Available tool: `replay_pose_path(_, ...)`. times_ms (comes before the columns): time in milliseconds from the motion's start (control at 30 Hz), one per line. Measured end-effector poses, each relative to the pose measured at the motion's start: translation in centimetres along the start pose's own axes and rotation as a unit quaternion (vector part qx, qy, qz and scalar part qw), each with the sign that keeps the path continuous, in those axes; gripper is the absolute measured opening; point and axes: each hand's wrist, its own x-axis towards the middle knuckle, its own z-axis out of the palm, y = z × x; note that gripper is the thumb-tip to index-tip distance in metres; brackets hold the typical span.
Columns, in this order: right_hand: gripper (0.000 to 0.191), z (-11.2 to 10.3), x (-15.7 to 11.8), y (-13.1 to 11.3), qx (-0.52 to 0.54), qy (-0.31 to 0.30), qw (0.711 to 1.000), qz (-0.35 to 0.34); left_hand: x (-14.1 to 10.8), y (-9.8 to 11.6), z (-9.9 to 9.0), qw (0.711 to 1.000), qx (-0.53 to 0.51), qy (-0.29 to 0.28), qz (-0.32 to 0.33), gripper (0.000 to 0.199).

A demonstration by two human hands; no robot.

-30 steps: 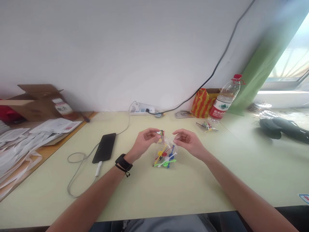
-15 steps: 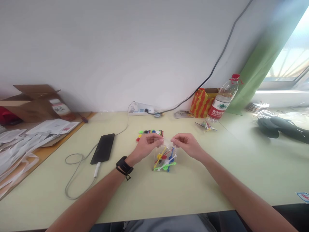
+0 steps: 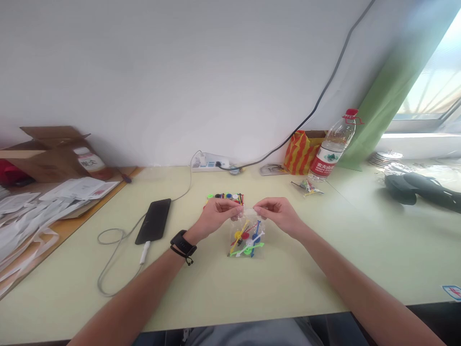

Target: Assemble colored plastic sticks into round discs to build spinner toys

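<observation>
Between my hands is a clear plastic bag [image 3: 260, 250] with several coloured plastic arrow spinners inside. A yellow arrow [image 3: 238, 235], a blue one, a white one and a green one [image 3: 248, 250] show through the film. My left hand [image 3: 218, 214] pinches the bag's top edge at its left. At the right of that edge, my right hand [image 3: 279, 215] pinches it between thumb and finger. Just behind my left hand lie small round coloured pieces [image 3: 229, 196] in a group, partly hidden by the hand.
To the left lies a black phone [image 3: 154, 222] on a charging cable. A power strip [image 3: 210, 163] sits against the wall. At the back right stand a striped bag [image 3: 298, 153] and a water bottle [image 3: 326, 156], with another small filled bag [image 3: 308, 187] before them. Papers [image 3: 68, 194] lie far left.
Both hands keep their pinch on the bag's top edge and have shifted only slightly. My left hand now covers more of the round pieces behind it.
</observation>
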Motion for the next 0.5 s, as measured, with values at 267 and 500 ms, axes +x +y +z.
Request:
replay_pose_path(267, 0.033, 0.7, 0.4, -0.3, -0.004, 0.013, 1.000, -0.006, 0.0, -0.1, 0.2, 1.000, 0.008, 0.012, 0.006, 0.024)
replay_pose_path(500, 0.032, 0.9, 0.9, 0.4, -0.007, 0.015, 1.000, -0.005, 0.1, 0.0, -0.1, 0.999, -0.003, 0.038, -0.010, 0.027)
